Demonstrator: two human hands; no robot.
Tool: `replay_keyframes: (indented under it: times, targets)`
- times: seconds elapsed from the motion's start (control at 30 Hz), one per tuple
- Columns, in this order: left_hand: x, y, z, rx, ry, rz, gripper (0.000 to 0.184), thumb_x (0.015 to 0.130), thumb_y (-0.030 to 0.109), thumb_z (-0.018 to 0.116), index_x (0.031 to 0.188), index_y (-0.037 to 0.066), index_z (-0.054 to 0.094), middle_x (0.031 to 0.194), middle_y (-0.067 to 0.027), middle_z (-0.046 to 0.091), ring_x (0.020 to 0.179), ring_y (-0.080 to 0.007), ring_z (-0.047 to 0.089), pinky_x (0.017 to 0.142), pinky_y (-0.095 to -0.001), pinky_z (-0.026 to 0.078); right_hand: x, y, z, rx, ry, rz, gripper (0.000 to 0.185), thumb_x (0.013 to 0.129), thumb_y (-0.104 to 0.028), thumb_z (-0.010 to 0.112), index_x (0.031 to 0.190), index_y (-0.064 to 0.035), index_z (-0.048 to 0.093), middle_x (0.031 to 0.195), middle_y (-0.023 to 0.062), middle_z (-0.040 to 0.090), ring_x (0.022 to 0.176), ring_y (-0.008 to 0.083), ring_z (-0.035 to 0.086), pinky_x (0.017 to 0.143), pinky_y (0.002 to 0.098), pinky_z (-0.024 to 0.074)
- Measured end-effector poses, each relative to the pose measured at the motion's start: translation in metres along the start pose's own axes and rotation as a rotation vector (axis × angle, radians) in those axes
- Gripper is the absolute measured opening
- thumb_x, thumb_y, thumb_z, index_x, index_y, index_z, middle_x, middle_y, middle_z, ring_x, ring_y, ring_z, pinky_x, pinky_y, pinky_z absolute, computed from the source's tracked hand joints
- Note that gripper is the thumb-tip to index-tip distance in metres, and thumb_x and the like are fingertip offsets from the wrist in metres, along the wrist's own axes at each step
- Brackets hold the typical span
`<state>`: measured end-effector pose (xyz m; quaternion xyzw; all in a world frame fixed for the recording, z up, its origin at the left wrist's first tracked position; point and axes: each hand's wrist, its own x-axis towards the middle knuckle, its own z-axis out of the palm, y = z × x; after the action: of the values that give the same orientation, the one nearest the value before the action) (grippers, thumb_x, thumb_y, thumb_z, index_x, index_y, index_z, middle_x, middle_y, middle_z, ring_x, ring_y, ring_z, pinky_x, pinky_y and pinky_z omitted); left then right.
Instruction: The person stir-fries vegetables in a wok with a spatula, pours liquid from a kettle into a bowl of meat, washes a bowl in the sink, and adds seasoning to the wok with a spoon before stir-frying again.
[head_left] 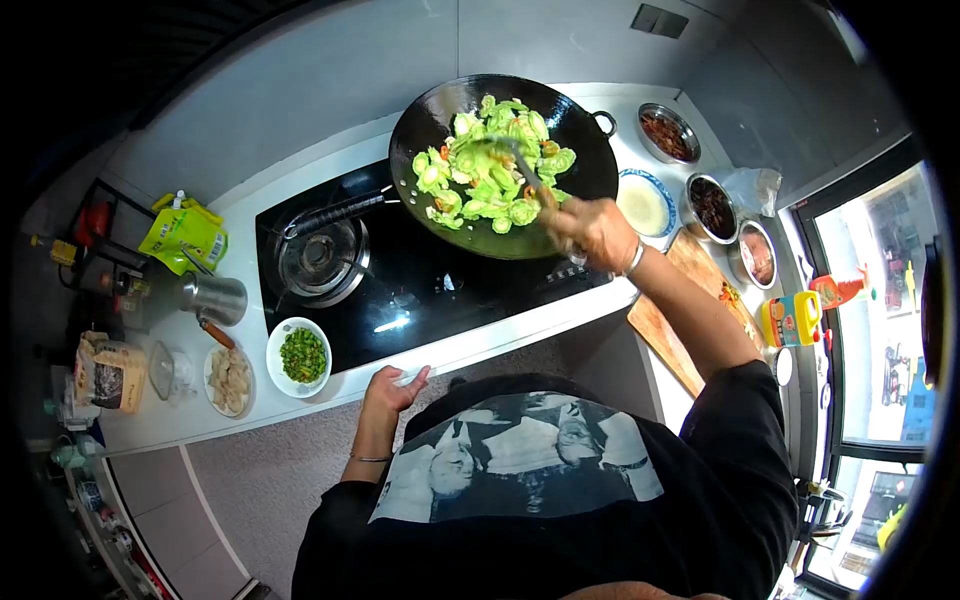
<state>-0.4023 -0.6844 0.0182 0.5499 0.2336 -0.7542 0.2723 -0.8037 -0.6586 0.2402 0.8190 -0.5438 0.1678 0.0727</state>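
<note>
My right hand [590, 232] is closed around the handle of a spatula [524, 168], whose head is blurred among the food. Under it, sliced green vegetables [490, 190] with orange-red bits lie in a large black wok [440, 110] on the stove's right side. The wok's long handle points left over the other burner. Down by the counter's front edge, my left hand [393, 390] holds nothing, its thumb and a finger stretched out. Nearest to that hand is a white bowl [283, 372] of chopped green pieces.
A black glass stove [440, 300] has an unused left burner [320, 262]. Left of it stand a metal pot [215, 298], a plate of pale food [228, 382] and a green pouch [186, 238]. Rightward are metal bowls [670, 133], a blue-rimmed plate [645, 203], a cutting board [655, 325] and a yellow jug [792, 320].
</note>
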Motion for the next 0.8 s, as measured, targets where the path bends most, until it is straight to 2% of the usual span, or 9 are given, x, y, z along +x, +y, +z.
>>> replay_keyframes:
  times: [0.13,0.27,0.33,0.43,0.5,0.6,0.67,0.77,0.8]
  targets:
    - [0.007,0.003,-0.004,0.007,-0.009,-0.018,0.062,0.069,-0.004,0.041,0.128,-0.008,0.025,0.134,-0.0322,0.020,0.123,-0.0556,0.020,0.090,-0.0595,0.048,-0.002,-0.051,-0.019,0.041,0.021,-0.009,0.022,0.072,-0.012,0.065,0.094,-0.0108,0.058,0.064,0.0046,0.052,0.050,0.0213,0.057,0.042,0.0328,0.0461]
    - [0.008,-0.001,0.000,-0.035,0.061,-0.004,0.064,0.069,-0.003,0.040,0.131,-0.007,0.023,0.133,-0.0324,0.019,0.121,-0.0571,0.022,0.089,-0.0597,0.049,0.008,-0.039,0.006,0.000,-0.015,-0.098,0.026,0.075,-0.010,0.061,0.100,-0.0099,0.056,0.064,0.0034,0.052,0.048,0.0194,0.055,0.042,0.0328,0.0462]
    - [0.016,0.003,-0.004,-0.059,0.057,-0.051,0.064,0.069,-0.003,0.040,0.130,-0.007,0.022,0.133,-0.0323,0.020,0.120,-0.0570,0.023,0.088,-0.0598,0.049,0.018,-0.010,0.021,-0.052,-0.019,0.019,0.029,0.077,-0.008,0.059,0.105,-0.0103,0.056,0.065,0.0036,0.054,0.055,0.0196,0.058,0.046,0.0324,0.0480]
    - [0.004,0.005,0.000,-0.022,0.027,-0.091,0.063,0.070,-0.003,0.040,0.130,-0.007,0.022,0.133,-0.0320,0.021,0.119,-0.0563,0.026,0.088,-0.0596,0.049,0.029,0.031,0.006,0.290,0.253,0.256,0.025,0.081,-0.007,0.061,0.106,-0.0071,0.062,0.090,0.0053,0.067,0.070,0.0191,0.065,0.060,0.0261,0.0525]
    - [0.002,0.006,0.001,0.009,-0.023,-0.111,0.062,0.069,-0.003,0.041,0.129,-0.008,0.022,0.132,-0.0318,0.023,0.117,-0.0559,0.030,0.087,-0.0591,0.050,0.039,0.025,-0.036,0.769,0.376,0.707,0.016,0.090,-0.016,0.058,0.099,-0.0041,0.064,0.079,0.0077,0.067,0.065,0.0135,0.065,0.056,0.0241,0.0546]
    - [0.005,0.006,-0.006,0.016,-0.064,-0.114,0.060,0.069,-0.003,0.041,0.126,-0.009,0.023,0.130,-0.0316,0.027,0.113,-0.0552,0.038,0.087,-0.0581,0.050,0.030,0.023,-0.076,0.968,0.433,0.828,0.026,0.088,-0.026,0.059,0.097,-0.0015,0.060,0.072,0.0116,0.065,0.050,0.0155,0.063,0.043,0.0231,0.0524]
    - [0.005,0.005,-0.004,0.005,-0.008,-0.098,0.059,0.068,-0.004,0.041,0.125,-0.010,0.024,0.128,-0.0318,0.030,0.109,-0.0546,0.042,0.087,-0.0574,0.050,0.027,0.010,-0.087,1.035,0.277,0.895,0.025,0.087,-0.027,0.060,0.090,-0.0025,0.059,0.071,0.0117,0.065,0.045,0.0135,0.059,0.036,0.0221,0.0468]
    - [0.010,0.008,-0.010,0.103,-0.130,-0.115,0.062,0.067,-0.003,0.042,0.126,-0.010,0.023,0.127,-0.0327,0.031,0.108,-0.0537,0.044,0.085,-0.0569,0.051,0.026,-0.001,-0.046,0.960,0.370,0.965,0.023,0.086,-0.027,0.061,0.080,-0.0060,0.056,0.064,0.0076,0.064,0.037,0.0093,0.051,0.029,0.0209,0.0330]
    - [0.011,0.008,-0.011,0.110,-0.126,-0.141,0.063,0.067,-0.003,0.042,0.127,-0.010,0.023,0.127,-0.0330,0.031,0.107,-0.0535,0.045,0.084,-0.0568,0.051,0.026,0.002,-0.033,0.906,0.327,0.978,0.024,0.086,-0.028,0.060,0.080,-0.0045,0.057,0.057,0.0062,0.059,0.040,0.0087,0.053,0.033,0.0192,0.0364]
